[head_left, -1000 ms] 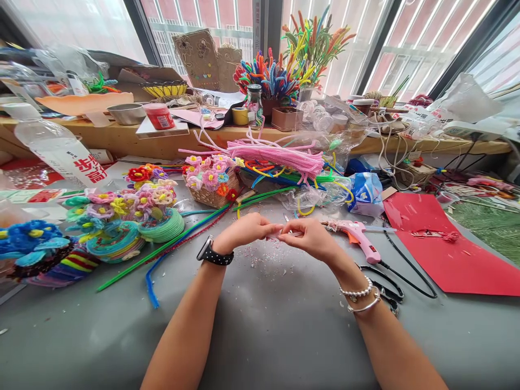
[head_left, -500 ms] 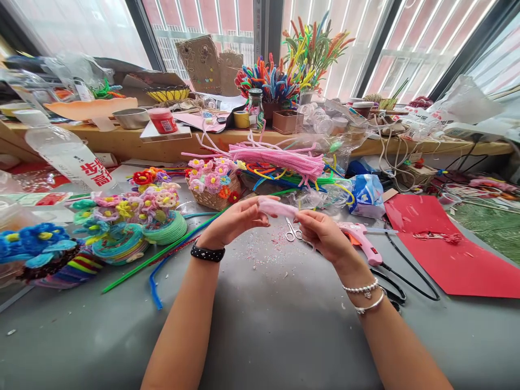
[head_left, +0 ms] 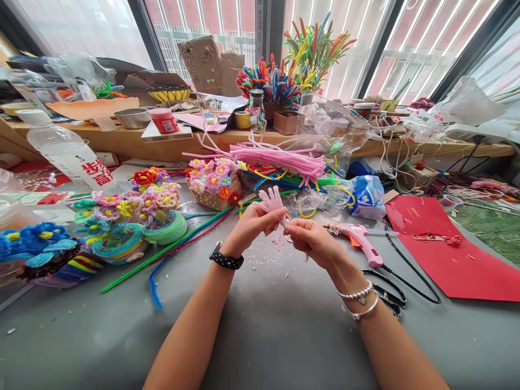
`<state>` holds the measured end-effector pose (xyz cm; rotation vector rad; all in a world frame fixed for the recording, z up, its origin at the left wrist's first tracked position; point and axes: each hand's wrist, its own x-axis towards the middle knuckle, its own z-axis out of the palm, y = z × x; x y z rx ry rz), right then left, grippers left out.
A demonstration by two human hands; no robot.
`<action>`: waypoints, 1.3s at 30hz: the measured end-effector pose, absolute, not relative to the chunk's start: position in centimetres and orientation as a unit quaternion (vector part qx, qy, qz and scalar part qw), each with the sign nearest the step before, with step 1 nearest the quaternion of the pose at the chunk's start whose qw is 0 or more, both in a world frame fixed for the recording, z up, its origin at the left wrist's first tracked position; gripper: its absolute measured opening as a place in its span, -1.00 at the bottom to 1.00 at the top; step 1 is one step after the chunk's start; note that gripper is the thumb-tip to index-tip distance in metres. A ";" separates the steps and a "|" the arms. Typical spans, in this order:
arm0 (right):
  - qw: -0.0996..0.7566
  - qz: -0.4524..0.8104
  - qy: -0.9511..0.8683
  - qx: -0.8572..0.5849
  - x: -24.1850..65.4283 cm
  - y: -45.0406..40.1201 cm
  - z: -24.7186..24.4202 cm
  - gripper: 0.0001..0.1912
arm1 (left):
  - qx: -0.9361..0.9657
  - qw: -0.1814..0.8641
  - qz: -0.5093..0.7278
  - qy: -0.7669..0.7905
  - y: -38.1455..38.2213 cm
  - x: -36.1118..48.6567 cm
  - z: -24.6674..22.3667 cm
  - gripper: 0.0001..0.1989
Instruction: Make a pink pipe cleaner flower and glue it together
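Observation:
In the head view, a small bundle of pale pink pipe cleaner pieces (head_left: 271, 199) fans upward from my left hand (head_left: 252, 226), whose thumb and fingers are closed on it. My right hand (head_left: 317, 241) pinches at the lower end of the same bundle, close to the left fingertips. Just right of that hand lies a pink hot glue gun (head_left: 363, 242) with an orange trigger. Behind both hands sits a thick bunch of long pink pipe cleaners (head_left: 280, 160). The small scissors are mostly hidden by my hands.
To the left stand pipe cleaner flower pots (head_left: 164, 227), a flower basket (head_left: 215, 197) and a water bottle (head_left: 69, 151). Green and blue stems (head_left: 152, 265) lie on the grey table (head_left: 276, 336). Red card (head_left: 455, 254), a black cord and a blue packet (head_left: 366, 197) are to the right.
The pink bundle has turned from lying sideways between my hands to standing with its ends spread upward. My left hand has moved right and closed round it; my right hand shifted slightly left.

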<state>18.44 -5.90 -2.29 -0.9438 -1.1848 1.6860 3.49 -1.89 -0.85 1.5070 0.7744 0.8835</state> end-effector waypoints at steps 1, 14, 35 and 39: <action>0.431 0.653 -0.487 -0.387 18.5 -5.9 -2.2 -0.73 | 0.638 0.581 0.381 0.332 -1.9 3.6 -0.8 -0.69; 0.421 0.500 -0.601 -0.460 18.9 -5.7 -2.3 -0.76 | 0.622 0.581 0.365 0.377 -2.0 4.2 -0.9 -0.67; 0.425 0.564 -0.540 -0.458 19.0 -5.5 -2.7 -0.75 | 0.675 0.485 0.392 0.393 -1.6 3.4 -0.6 -0.75; 0.418 0.472 -0.609 -0.481 19.2 -5.6 -2.4 -0.74 | 0.657 0.504 0.385 0.407 -1.6 3.5 -0.7 -0.77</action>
